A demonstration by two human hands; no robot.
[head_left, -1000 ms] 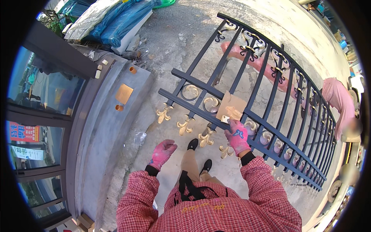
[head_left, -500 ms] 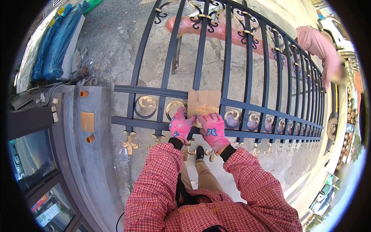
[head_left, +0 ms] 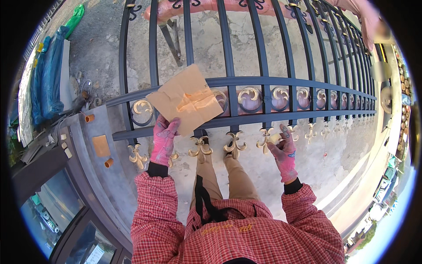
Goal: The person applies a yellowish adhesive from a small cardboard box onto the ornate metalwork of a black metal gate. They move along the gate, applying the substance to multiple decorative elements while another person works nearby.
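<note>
My left hand (head_left: 164, 140), in a pink patterned glove, pinches the lower left edge of a square piece of brown cardboard (head_left: 187, 100). The cardboard is lifted and tilted over the fence's lower rails, with a torn, creased patch in its middle. In my right hand (head_left: 283, 155), also gloved, a small cream-coloured piece (head_left: 275, 139) sits between thumb and fingers. The black metal fence panel (head_left: 246, 119) lies across in front of me, with gold scrolls inside rings (head_left: 249, 98) between its rails. Gold fleur-de-lis tips (head_left: 234, 144) point toward me below them.
Beneath the fence bars runs a long pink wrapped bundle (head_left: 206, 6). At the far right, a person in pink (head_left: 367, 20) bends over the panel. On the left ledge are another cardboard piece (head_left: 101, 146) and orange-brown rolls (head_left: 89, 118). Blue wrapped lengths (head_left: 55, 79) lie farther left.
The cardboard has been lifted off the rails and moved left in my left hand. My right hand has let go of it and moved right, now with the small cream-coloured piece. My view has shifted.
</note>
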